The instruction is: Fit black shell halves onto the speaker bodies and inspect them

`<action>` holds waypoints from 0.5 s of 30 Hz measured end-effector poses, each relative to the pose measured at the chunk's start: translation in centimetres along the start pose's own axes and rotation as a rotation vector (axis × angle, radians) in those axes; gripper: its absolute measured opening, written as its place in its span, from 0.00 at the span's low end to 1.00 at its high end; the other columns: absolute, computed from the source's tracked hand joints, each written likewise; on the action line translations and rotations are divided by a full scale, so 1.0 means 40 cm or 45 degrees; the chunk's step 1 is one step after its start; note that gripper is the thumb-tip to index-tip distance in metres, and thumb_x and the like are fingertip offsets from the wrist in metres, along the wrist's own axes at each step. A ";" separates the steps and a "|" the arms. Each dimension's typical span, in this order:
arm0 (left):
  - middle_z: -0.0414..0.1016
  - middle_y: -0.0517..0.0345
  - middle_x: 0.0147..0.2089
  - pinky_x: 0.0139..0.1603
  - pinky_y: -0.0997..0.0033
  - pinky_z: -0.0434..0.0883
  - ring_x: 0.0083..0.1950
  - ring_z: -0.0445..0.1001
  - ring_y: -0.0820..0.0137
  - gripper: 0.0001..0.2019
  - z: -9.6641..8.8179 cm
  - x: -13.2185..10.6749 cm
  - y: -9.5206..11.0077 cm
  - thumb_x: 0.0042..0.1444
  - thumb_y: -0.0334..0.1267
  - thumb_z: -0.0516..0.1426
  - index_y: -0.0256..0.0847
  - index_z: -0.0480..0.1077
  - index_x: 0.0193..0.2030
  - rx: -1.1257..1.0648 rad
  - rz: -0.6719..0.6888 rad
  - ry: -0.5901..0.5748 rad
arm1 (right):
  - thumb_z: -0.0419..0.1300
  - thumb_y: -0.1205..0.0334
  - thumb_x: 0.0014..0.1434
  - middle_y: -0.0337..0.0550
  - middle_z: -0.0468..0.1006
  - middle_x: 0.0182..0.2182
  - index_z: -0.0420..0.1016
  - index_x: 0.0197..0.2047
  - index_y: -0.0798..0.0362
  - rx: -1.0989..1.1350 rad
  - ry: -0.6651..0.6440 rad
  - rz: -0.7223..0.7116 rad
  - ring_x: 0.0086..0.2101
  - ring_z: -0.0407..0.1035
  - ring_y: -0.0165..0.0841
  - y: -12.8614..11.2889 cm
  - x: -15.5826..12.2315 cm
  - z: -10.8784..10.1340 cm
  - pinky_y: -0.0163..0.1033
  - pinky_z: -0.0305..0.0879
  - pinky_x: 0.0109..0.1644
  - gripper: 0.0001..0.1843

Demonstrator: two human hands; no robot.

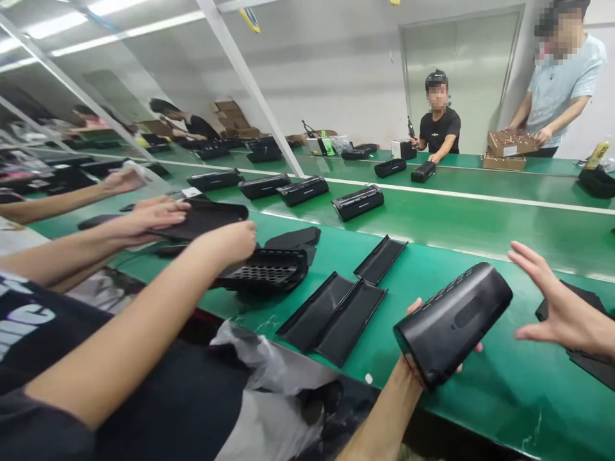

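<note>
In the head view my left hand point(414, 371) grips a black plastic housing point(456, 323) from below, tilted above the green bench, its smooth side with an oblong recess facing up. Most of the left fingers are hidden behind it. To the right of the housing, my right hand point(552, 307) is open, thumb and fingers apart, touching nothing. Behind that hand lie dark flat pieces point(589, 301), partly covered by it. Left of the housing, several curved black panels point(350, 320) rest on the bench.
A neighbour's hands point(225, 243) work over black shells at the left, beside a grille housing point(269, 269). Black housings point(358, 202) stand in a row on the green belt point(432, 221). Across it, one person handles a black part point(423, 171), another holds a cardboard box point(512, 142).
</note>
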State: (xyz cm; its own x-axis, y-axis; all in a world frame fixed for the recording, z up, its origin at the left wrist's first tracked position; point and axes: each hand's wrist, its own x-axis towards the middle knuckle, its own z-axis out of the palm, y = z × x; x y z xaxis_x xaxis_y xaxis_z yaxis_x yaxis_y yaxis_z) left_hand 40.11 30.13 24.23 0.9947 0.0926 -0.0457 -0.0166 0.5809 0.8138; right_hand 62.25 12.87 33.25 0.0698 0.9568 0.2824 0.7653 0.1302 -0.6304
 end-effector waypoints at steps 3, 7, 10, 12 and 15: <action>0.85 0.34 0.44 0.25 0.63 0.72 0.25 0.80 0.56 0.64 -0.018 -0.009 -0.006 0.43 0.85 0.53 0.28 0.67 0.70 -0.404 -0.395 -0.253 | 0.70 0.23 0.51 0.52 0.36 0.82 0.29 0.83 0.33 0.441 -0.228 0.157 0.76 0.47 0.62 0.097 -0.001 0.001 0.66 0.56 0.74 0.73; 0.84 0.34 0.52 0.39 0.53 0.80 0.40 0.85 0.48 0.53 0.005 -0.043 -0.002 0.54 0.80 0.53 0.31 0.70 0.68 -0.400 -0.305 0.124 | 0.73 0.25 0.49 0.53 0.52 0.78 0.44 0.81 0.35 0.746 -0.193 0.174 0.70 0.62 0.60 0.098 -0.021 0.048 0.59 0.67 0.68 0.68; 0.71 0.46 0.73 0.63 0.52 0.75 0.65 0.76 0.49 0.49 0.016 -0.099 0.005 0.56 0.78 0.55 0.46 0.64 0.74 -0.325 0.207 0.541 | 0.73 0.25 0.47 0.54 0.61 0.74 0.52 0.78 0.37 0.727 0.023 0.278 0.66 0.67 0.59 0.095 -0.053 0.076 0.56 0.68 0.65 0.64; 0.59 0.49 0.79 0.70 0.53 0.68 0.74 0.66 0.46 0.56 0.017 -0.134 0.006 0.46 0.76 0.66 0.52 0.58 0.77 -0.060 0.439 0.659 | 0.74 0.25 0.45 0.55 0.64 0.72 0.53 0.77 0.39 0.697 0.115 0.389 0.63 0.70 0.59 0.107 -0.073 0.091 0.54 0.71 0.61 0.65; 0.67 0.43 0.72 0.69 0.53 0.67 0.69 0.68 0.44 0.62 0.016 -0.154 0.002 0.38 0.62 0.76 0.48 0.55 0.77 0.425 0.439 0.664 | 0.75 0.27 0.44 0.54 0.64 0.73 0.55 0.76 0.40 0.650 0.163 0.477 0.62 0.69 0.58 0.118 -0.090 0.113 0.49 0.73 0.57 0.63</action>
State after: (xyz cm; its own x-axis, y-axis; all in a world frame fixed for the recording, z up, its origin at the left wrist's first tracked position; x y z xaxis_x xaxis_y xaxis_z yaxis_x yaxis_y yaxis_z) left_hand 34.04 29.07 24.95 0.7585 0.6503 0.0426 -0.2065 0.1778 0.9621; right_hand 62.73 11.21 25.99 0.3728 0.9270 0.0404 0.2759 -0.0692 -0.9587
